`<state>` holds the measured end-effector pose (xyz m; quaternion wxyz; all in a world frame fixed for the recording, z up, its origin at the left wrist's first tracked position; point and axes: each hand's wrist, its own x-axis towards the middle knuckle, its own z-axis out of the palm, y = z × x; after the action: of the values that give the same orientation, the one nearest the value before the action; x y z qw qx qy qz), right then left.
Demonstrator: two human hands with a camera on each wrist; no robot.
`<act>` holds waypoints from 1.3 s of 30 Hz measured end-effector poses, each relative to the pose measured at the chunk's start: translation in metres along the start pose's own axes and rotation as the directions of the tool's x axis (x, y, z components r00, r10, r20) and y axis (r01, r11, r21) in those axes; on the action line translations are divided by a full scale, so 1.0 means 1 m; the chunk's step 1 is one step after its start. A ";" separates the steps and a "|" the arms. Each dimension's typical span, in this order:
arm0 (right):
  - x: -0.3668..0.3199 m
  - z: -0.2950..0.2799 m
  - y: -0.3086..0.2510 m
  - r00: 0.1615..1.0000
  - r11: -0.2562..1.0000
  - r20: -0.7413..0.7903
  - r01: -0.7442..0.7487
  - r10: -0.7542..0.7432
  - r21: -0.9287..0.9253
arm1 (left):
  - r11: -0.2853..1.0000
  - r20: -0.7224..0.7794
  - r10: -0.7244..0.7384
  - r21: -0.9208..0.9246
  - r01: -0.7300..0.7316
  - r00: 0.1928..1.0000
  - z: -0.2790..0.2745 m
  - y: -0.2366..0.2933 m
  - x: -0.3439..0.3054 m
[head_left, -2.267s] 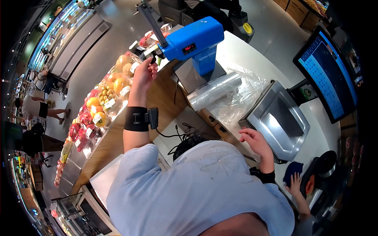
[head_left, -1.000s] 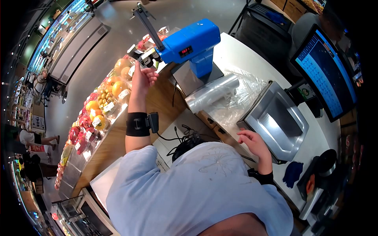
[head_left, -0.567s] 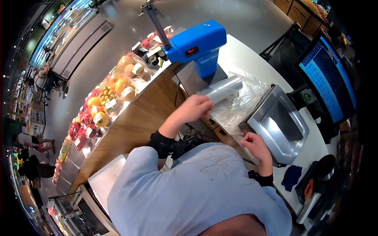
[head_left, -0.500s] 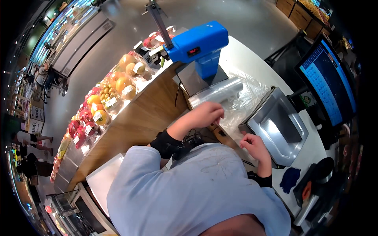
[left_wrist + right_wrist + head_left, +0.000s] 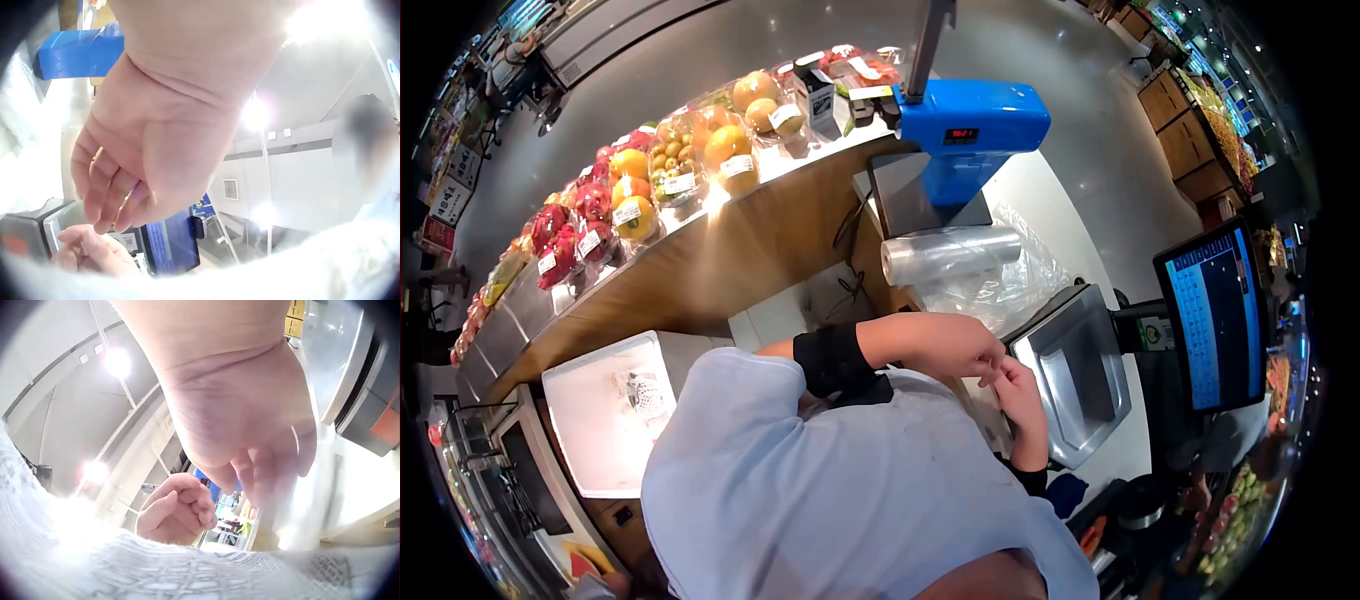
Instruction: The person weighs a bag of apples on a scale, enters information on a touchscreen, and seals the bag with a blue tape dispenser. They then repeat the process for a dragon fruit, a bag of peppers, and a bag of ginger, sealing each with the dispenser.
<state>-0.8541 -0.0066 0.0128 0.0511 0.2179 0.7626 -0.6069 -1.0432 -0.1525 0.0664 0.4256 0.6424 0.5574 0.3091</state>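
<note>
In the head view the left hand (image 5: 968,346) and the right hand (image 5: 1022,398) meet in front of the chest, at the near-left edge of the steel scale (image 5: 1072,375). Relaxed, slightly bent fingers of the left hand (image 5: 156,144) hang with nothing held in the left wrist view. Nothing shows between the loosely bent fingers of the right hand (image 5: 244,419) in the right wrist view. Beyond the hands lie a roll of clear plastic bags (image 5: 952,254) and loose plastic film (image 5: 1010,290).
A blue machine (image 5: 985,118) with a red display stands at the counter's far end. Packed fruit (image 5: 725,147) lines the shelf on the left. A white bin (image 5: 565,430) sits at lower left, a monitor (image 5: 1215,315) at right, and a dark blue cloth (image 5: 1065,492) near the scale.
The left hand has come away from the blue machine's front, past the bag roll, to the right hand. The head view has turned, bringing the white bin's inside into sight.
</note>
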 end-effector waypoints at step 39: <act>0.087 0.184 -0.136 0.858 0.994 -0.503 -0.112 0.103 0.013 | 0.788 -0.588 0.458 0.616 0.003 0.667 -0.254 -0.133 -0.123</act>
<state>-1.0203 -0.1801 0.0580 -0.1139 0.4103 0.7410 -0.5192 -1.3475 -0.2191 0.0708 -0.0801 0.6352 0.6527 0.4050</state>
